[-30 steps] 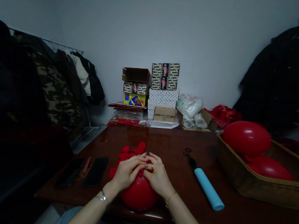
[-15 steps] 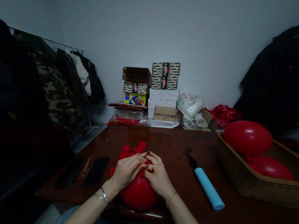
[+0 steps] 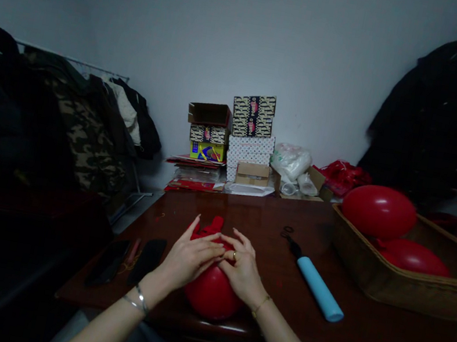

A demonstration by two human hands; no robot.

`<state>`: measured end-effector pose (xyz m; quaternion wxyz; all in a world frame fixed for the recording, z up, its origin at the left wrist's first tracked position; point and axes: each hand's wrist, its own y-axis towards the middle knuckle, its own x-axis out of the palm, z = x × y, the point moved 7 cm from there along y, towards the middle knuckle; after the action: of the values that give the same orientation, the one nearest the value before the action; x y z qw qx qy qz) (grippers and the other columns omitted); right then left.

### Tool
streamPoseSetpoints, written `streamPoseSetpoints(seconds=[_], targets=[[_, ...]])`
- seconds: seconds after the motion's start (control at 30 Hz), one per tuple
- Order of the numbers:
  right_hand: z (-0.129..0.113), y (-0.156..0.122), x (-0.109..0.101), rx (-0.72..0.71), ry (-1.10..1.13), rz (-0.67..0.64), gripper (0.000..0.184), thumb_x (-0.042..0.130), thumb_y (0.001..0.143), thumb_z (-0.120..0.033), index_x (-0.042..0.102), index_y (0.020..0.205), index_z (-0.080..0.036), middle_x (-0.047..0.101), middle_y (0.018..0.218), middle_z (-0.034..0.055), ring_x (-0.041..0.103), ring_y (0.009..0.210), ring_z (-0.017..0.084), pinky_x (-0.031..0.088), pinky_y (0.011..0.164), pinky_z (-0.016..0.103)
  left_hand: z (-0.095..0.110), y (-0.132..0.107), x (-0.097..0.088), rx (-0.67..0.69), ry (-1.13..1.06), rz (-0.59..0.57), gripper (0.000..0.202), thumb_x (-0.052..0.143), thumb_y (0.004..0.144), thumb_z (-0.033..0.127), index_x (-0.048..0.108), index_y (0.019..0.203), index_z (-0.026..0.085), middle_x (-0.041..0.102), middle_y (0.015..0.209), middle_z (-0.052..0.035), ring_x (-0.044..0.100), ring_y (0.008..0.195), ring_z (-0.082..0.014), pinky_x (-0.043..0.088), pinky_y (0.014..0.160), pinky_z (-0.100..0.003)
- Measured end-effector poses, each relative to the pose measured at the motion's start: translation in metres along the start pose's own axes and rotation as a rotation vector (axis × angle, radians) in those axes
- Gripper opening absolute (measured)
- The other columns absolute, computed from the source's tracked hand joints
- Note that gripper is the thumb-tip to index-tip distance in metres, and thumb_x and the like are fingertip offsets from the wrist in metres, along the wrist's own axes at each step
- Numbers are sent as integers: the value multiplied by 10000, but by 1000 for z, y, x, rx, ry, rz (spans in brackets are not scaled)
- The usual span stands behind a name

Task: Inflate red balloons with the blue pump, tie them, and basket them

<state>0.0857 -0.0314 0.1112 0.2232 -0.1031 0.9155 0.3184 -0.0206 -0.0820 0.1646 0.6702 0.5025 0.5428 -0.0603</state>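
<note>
An inflated red balloon [image 3: 210,296] rests at the near edge of the dark wooden table [image 3: 274,214]. My left hand [image 3: 189,258] and my right hand [image 3: 240,267] meet on top of it and pinch its neck between thumbs and fingers. The left index finger sticks up, and the other fingers are partly spread. My right hand wears a ring; each wrist carries a bracelet. Several flat red balloons [image 3: 209,228] lie just beyond my hands.
A blue hand pump [image 3: 316,287] lies to the right. A wicker basket [image 3: 386,278] holds two inflated red balloons [image 3: 378,211]. Two dark phones [image 3: 146,261] lie on the left. Stacked boxes [image 3: 249,139] and bags stand at the wall. Clothes hang at both sides.
My left hand has rotated and its index finger has lifted, while both hands keep working the balloon's neck. The balloon stays in place.
</note>
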Motion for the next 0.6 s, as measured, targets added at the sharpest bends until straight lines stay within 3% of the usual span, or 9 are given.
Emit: streamPoseSetpoints(seconds=[0.27,0.6], targets=[[0,1,1,19,0,-30,143,601,740,-226,671,620,-262,559,1274,-41,280,1318,218,196,1078,489,2,-8,-1,171,53,17,316,485,892,137,567,1183,230,693,1064,-42,581,1102,-186,144,1106,-559],[6,1,8,30,38,-56,119,605,735,-244,698,672,-284,554,1278,-24,255,1331,241,170,1079,521,-3,-5,-1,204,17,-67,295,464,908,159,576,1164,253,656,1151,-7,519,1180,-170,75,1136,-516]])
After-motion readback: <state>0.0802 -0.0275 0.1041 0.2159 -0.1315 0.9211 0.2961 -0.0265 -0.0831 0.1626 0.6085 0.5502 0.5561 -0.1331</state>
